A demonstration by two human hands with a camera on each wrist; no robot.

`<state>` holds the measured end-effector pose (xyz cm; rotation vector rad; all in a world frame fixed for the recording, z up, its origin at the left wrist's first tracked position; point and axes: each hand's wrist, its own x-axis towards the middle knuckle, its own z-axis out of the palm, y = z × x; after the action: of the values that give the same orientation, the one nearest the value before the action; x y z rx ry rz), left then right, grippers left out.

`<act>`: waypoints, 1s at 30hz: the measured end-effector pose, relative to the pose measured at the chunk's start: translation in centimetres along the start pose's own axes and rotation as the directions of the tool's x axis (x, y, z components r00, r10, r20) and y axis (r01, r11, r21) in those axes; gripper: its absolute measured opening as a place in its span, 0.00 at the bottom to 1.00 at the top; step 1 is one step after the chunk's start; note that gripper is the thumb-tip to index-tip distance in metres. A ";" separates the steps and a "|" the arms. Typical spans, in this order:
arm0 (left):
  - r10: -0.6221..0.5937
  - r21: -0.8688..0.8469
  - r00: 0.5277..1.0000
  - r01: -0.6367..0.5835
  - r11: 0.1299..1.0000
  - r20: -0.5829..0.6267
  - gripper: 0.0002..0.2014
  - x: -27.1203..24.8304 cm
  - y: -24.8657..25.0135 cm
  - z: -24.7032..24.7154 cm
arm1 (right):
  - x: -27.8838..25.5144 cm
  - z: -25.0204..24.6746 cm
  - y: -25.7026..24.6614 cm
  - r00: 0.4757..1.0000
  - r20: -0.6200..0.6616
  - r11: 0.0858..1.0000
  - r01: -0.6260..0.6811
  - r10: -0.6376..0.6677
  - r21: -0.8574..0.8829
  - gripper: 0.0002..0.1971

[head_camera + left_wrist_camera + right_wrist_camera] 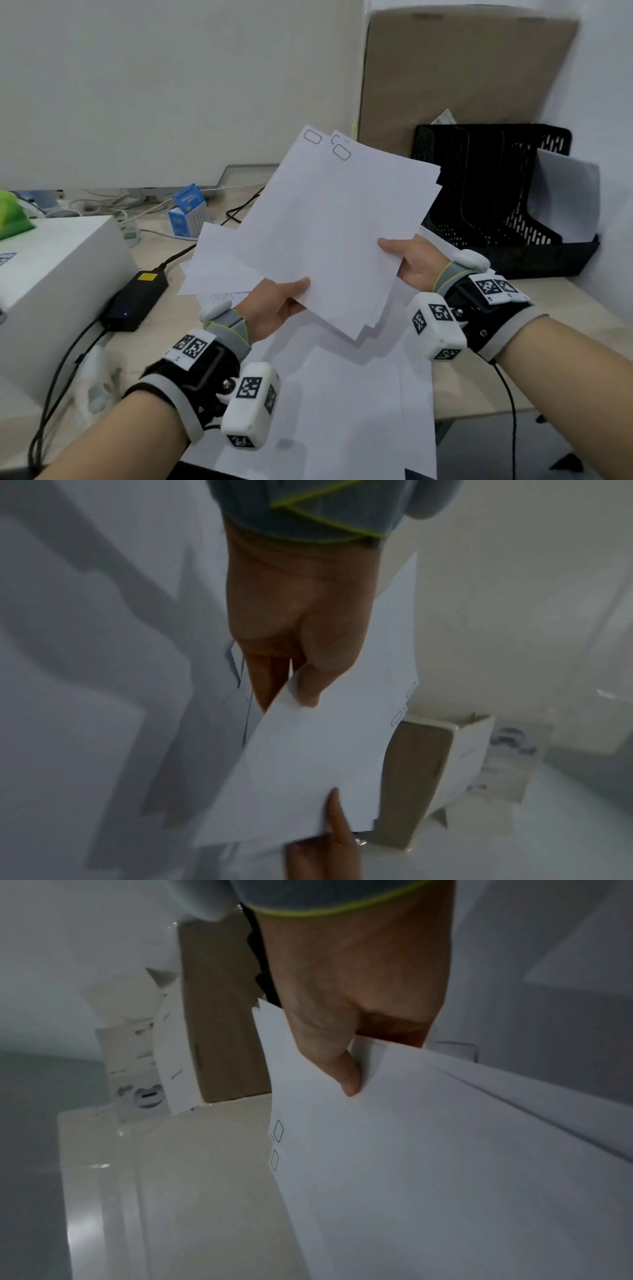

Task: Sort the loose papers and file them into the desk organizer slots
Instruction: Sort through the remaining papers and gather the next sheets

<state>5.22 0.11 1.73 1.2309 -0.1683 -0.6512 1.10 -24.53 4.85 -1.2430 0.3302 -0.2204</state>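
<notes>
Head view: left hand, right hand pinch paper stack.

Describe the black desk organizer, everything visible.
The desk organizer looks like black perforated plastic, with upright dividers forming several slots. It stands upright on the desk's far right, in front of a leaning cardboard sheet. Its rightmost slot holds white paper; the others look empty. Neither hand touches it.
</notes>
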 end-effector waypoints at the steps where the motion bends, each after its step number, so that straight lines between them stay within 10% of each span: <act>1: -0.020 0.069 1.000 0.019 0.997 0.020 0.06 -0.3 0.1 -0.3 | 0.0 -0.2 -0.4 1.000 -0.015 0.999 0.023 -0.024 -0.044 0.20; 10: 0.027 0.142 0.975 -0.060 0.988 0.219 0.43 -1.1 4.5 -4.4 | -2.0 -3.4 -3.1 0.974 -0.034 0.943 0.206 -0.222 -0.260 0.17; 20: 0.405 0.108 0.899 -0.425 0.899 0.167 0.10 0.1 11.9 0.5 | -3.6 -0.1 -6.2 0.923 0.101 0.882 0.386 -0.373 -0.269 0.08; 27: 0.234 0.200 0.965 -0.254 0.946 0.118 0.27 0.7 5.6 -0.5 | -3.9 0.3 -1.5 0.976 0.208 0.951 0.123 -0.064 -0.284 0.17; 30: 0.238 0.246 0.968 -0.251 0.936 0.079 0.19 1.0 4.8 0.2 | -3.6 1.1 -1.1 0.982 0.185 0.939 0.108 -0.048 -0.327 0.15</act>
<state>7.76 0.26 5.98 1.4135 -0.4503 -0.4506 -1.85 -22.72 6.67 -1.6049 0.1691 -0.1239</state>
